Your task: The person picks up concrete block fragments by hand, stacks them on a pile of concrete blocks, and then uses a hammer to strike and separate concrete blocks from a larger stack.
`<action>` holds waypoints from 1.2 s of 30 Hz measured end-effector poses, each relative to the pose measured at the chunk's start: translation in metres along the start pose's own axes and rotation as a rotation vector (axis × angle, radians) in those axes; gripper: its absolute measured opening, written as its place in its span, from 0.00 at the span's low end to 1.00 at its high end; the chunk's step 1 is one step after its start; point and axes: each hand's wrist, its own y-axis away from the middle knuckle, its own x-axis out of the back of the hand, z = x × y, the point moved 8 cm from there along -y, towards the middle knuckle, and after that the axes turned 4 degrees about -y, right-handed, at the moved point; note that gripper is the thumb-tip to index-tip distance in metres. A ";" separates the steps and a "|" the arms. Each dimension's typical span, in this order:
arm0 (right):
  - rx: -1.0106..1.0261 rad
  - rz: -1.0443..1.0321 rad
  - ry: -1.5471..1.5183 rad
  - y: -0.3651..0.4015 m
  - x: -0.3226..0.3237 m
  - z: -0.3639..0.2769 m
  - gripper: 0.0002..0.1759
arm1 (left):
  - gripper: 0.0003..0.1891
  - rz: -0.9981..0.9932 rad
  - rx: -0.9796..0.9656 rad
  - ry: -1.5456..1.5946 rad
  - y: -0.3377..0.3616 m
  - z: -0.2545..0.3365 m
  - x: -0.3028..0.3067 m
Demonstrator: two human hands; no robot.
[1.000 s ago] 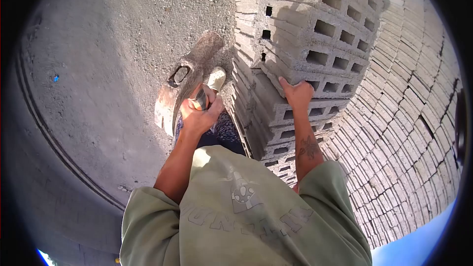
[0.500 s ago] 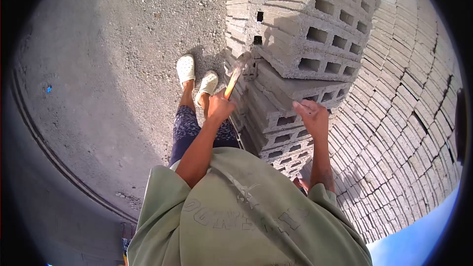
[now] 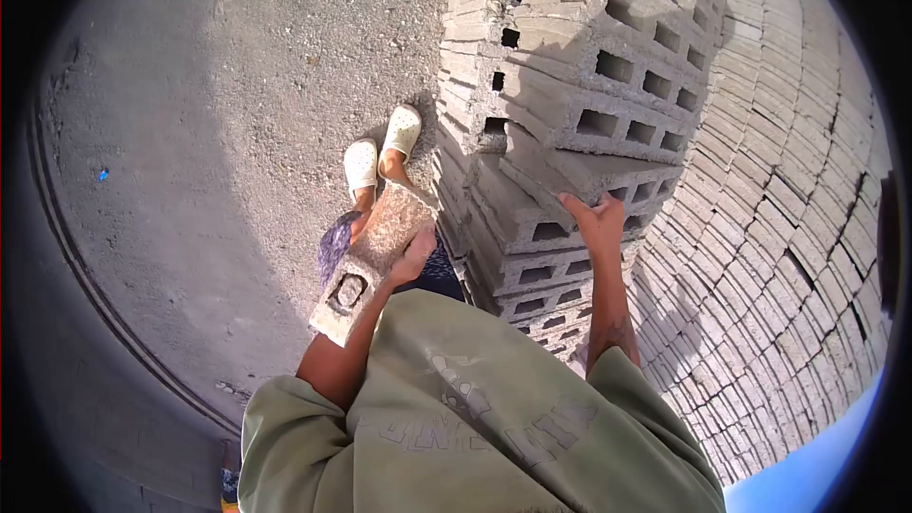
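My left hand (image 3: 415, 258) is closed round a hammer whose handle is mostly hidden. The hammer's rough, concrete-crusted head (image 3: 385, 233) is raised near the camera, its eye facing up. My right hand (image 3: 600, 226) is at the near edge of a tilted hollow concrete block (image 3: 608, 169) on the stack, thumb and fingers gripping the edge by an opening.
Stacked hollow blocks (image 3: 546, 0) rise beyond my hands. A larger wall of blocks (image 3: 769, 256) stands on the right. Gravel ground (image 3: 313, 47) lies on the left, with my light clogs (image 3: 403, 129) beside the stack. Part of another person shows at the lower left.
The hammer has come up and left from beside the stack towards the camera. My right hand has moved slightly onto the block's edge. My feet have shifted closer together.
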 end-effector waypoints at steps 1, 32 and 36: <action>-0.004 0.001 0.010 -0.001 0.004 0.004 0.25 | 0.06 -0.056 0.111 -0.092 0.015 -0.042 -0.029; 0.041 -0.167 0.328 -0.066 0.006 -0.096 0.21 | 0.17 -0.483 0.807 -0.442 -0.074 -0.157 -0.092; -0.054 -0.090 0.135 -0.087 0.027 -0.110 0.29 | 0.08 -0.280 0.764 -0.322 -0.102 -0.111 -0.017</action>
